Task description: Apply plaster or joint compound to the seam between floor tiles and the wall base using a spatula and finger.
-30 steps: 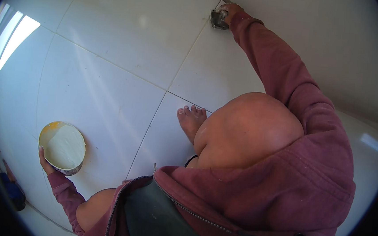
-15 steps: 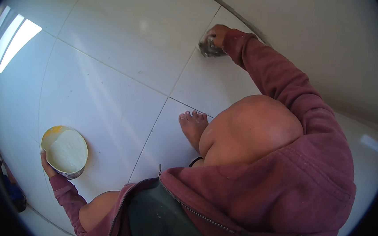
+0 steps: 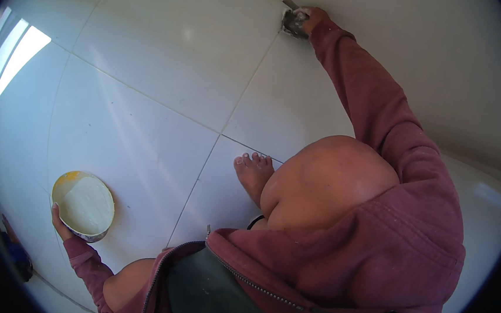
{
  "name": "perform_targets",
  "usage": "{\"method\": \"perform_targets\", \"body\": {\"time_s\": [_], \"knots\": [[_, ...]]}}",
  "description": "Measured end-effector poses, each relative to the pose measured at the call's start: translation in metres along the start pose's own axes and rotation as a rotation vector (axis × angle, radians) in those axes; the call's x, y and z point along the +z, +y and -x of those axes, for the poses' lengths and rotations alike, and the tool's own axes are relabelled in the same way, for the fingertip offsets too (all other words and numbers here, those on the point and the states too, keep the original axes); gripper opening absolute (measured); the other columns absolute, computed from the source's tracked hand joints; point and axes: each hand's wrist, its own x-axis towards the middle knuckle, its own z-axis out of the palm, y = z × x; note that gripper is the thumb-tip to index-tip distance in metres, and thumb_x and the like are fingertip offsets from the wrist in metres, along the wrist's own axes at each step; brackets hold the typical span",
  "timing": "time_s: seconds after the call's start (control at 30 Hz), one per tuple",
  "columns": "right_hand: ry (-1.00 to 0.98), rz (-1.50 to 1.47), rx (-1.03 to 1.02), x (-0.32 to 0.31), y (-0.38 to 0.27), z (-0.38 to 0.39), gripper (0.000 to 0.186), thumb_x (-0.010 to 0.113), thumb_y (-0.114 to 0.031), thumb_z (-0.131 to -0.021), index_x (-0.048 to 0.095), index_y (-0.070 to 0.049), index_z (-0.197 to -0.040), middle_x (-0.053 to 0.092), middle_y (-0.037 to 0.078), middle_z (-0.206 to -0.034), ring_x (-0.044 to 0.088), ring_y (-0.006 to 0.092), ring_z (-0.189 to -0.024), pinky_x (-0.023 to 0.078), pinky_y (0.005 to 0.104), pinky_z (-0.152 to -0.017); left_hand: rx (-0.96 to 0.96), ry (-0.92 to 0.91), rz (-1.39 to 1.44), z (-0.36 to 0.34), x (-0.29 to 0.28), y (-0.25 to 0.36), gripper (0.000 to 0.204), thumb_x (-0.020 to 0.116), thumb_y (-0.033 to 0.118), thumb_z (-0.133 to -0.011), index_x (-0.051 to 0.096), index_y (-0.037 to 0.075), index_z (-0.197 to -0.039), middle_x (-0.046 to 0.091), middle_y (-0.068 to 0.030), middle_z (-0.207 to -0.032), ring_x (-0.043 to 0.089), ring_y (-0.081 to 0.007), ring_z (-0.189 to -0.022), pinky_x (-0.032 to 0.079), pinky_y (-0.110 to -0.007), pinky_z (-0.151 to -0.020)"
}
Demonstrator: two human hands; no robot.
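Head view shows me a small grey, paste-smeared tool [image 3: 293, 23] pressed at the far end of a tile joint, where the white tiled floor [image 3: 150, 90] meets the pale wall [image 3: 423, 58], with my right hand [image 3: 313, 17] closed around it. My left hand [image 3: 60, 224], down at the near left, curls its fingers on the rim of a round yellow-edged bowl of white paste [image 3: 83, 205] resting on the floor. Between them I see a bare foot [image 3: 253, 174] on the tile and a maroon zip-up jacket [image 3: 372, 254].
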Motion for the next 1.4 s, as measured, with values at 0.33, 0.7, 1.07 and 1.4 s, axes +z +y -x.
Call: {"method": "perform_targets", "body": {"time_s": [0.33, 0.7, 1.07, 1.4], "knots": [[-0.072, 0.366, 0.014, 0.005, -0.006, 0.009, 0.031, 0.047, -0.008, -0.067, 0.062, -0.014, -0.094, 0.060, 0.015, -0.092, 0.056, 0.0298, -0.087, 0.044, 0.0349, -0.077, -0.020, -0.066, -0.032, -0.012, -0.006, -0.009, 0.045, 0.043, 0.038, -0.084, 0.050, 0.001, -0.108, 0.056, -0.0106, -0.099, 0.054, -0.0200, -0.088, 0.044, -0.029, -0.077], [-0.103, -0.071, 0.198, 0.006, -0.023, 0.012, 0.026, 0.054, -0.013, -0.068, 0.063, -0.013, -0.092, 0.061, 0.013, -0.092, 0.057, 0.0288, -0.086, 0.044, 0.0332, -0.078, -0.026, -0.008, 0.054, -0.029, -0.027, -0.017, 0.058, 0.043, 0.046, -0.081, 0.044, 0.002, -0.118, 0.050, -0.0118, -0.113, 0.050, -0.0244, -0.099, 0.040, -0.034, -0.086], [-0.123, 0.340, -0.264, 0.010, -0.005, 0.015, 0.041, 0.049, -0.003, -0.060, 0.061, -0.015, -0.097, 0.058, 0.014, -0.098, 0.052, 0.0299, -0.097, 0.041, 0.0331, -0.085, -0.027, -0.009, 0.041, -0.020, -0.034, -0.018, 0.049, 0.043, 0.041, -0.083, 0.049, 0.001, -0.111, 0.055, -0.0101, -0.104, 0.054, -0.0201, -0.090, 0.043, -0.030, -0.079], [-0.017, -0.005, 0.114, 0.012, -0.009, -0.001, 0.024, 0.054, -0.014, -0.068, 0.063, -0.014, -0.091, 0.061, 0.011, -0.093, 0.057, 0.0274, -0.088, 0.045, 0.0317, -0.077, 0.054, 0.189, 0.040, -0.007, -0.013, -0.010, 0.047, 0.046, 0.039, -0.081, 0.051, 0.000, -0.107, 0.054, -0.0094, -0.105, 0.049, -0.0218, -0.097, 0.042, -0.032, -0.081]]}}
